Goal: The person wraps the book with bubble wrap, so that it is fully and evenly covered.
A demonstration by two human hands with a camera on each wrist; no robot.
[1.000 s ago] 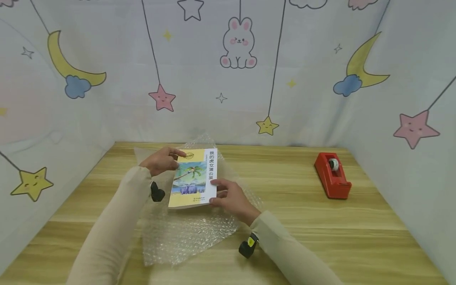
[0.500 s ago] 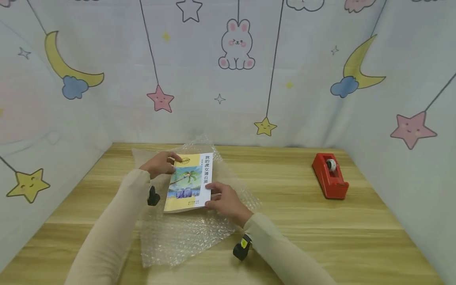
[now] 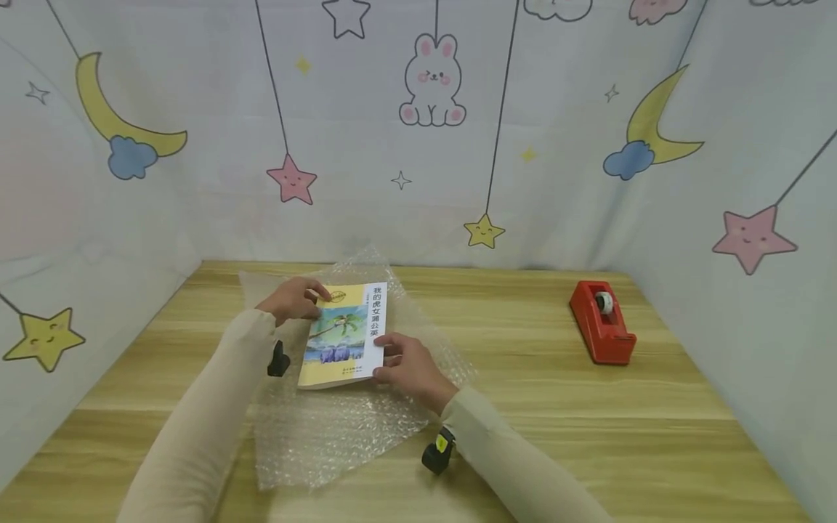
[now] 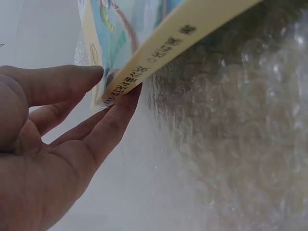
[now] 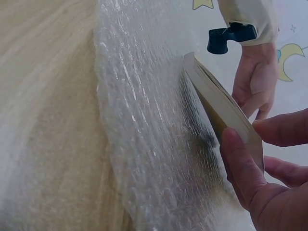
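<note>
A paperback book (image 3: 336, 338) with a yellow, white and blue illustrated cover faces up over a sheet of bubble wrap (image 3: 327, 443). My left hand (image 3: 290, 300) pinches its left edge near the upper corner. On the opposite side my right hand (image 3: 415, 370) grips the lower right edge. In the left wrist view the book's spine (image 4: 154, 57) lies between thumb and fingers. Seen from the right wrist, the book (image 5: 221, 101) is tilted, with a gap and dark shadow between part of it and the bubble wrap (image 5: 144, 120). The book's underside is mostly hidden.
A red tape dispenser (image 3: 603, 323) with a roll of tape stands on the right of the wooden table (image 3: 523, 436). A white curtain (image 3: 366, 145) with printed stars, moons and a rabbit encloses the back and sides.
Both hands have brought the book slightly nearer me and left, and lower toward the bubble wrap. Their hold has stayed the same. The head view has shifted slightly.
</note>
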